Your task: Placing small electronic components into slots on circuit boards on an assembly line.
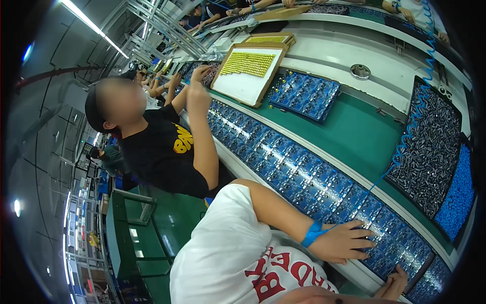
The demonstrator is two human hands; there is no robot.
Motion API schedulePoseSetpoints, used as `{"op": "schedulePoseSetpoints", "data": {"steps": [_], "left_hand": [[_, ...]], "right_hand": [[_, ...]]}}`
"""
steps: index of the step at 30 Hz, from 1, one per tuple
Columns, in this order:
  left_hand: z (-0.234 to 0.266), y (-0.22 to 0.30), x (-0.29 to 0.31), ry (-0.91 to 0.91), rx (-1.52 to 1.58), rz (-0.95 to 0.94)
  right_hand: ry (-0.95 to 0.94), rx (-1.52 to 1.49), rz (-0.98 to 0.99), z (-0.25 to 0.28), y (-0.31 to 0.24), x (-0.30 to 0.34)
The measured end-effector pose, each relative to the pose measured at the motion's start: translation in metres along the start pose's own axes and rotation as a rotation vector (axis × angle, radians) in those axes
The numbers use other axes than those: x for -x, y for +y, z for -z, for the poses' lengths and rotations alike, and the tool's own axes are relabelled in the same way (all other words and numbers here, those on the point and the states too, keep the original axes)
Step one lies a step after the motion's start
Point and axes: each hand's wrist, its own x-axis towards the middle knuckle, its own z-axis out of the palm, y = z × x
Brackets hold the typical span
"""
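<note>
A row of blue circuit boards (298, 172) runs diagonally along the conveyor line in front of me. My left hand (341, 242), with a blue strap (315, 233) around its wrist, lies over the boards with its fingers spread, holding nothing visible. At the lower edge, my right hand (395, 285) is at the near side of the boards, close to a dark gap (421, 271) between two panels. Its fingers are bent and close together; whatever they may hold is hidden.
Beyond the line lie a tray of dark cylindrical components (430, 147), a heap of small blue parts (455, 192), a board stack (304, 96) and a box of yellow parts (248, 65). A blue coiled cord (405, 137) crosses the right side. A co-worker (162, 147) stands to the left.
</note>
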Motion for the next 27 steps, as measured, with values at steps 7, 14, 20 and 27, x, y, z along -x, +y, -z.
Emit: {"op": "schedulePoseSetpoints", "data": {"steps": [7,14,20,27], "left_hand": [[0.019,-0.028,-0.03,0.066,-0.269,0.004],[0.034,-0.087,-0.101,0.261,-0.284,-0.034],[-0.011,-0.125,-0.134,0.207,-0.339,0.087],[-0.003,-0.128,-0.145,0.17,-0.297,0.18]], "right_hand": [[-0.01,-0.019,-0.023,-0.005,0.014,0.008],[0.017,-0.202,-0.224,-0.005,-0.003,0.006],[0.108,-0.285,-0.23,-0.001,-0.008,0.007],[0.163,-0.377,-0.227,-0.005,0.001,0.013]]}}
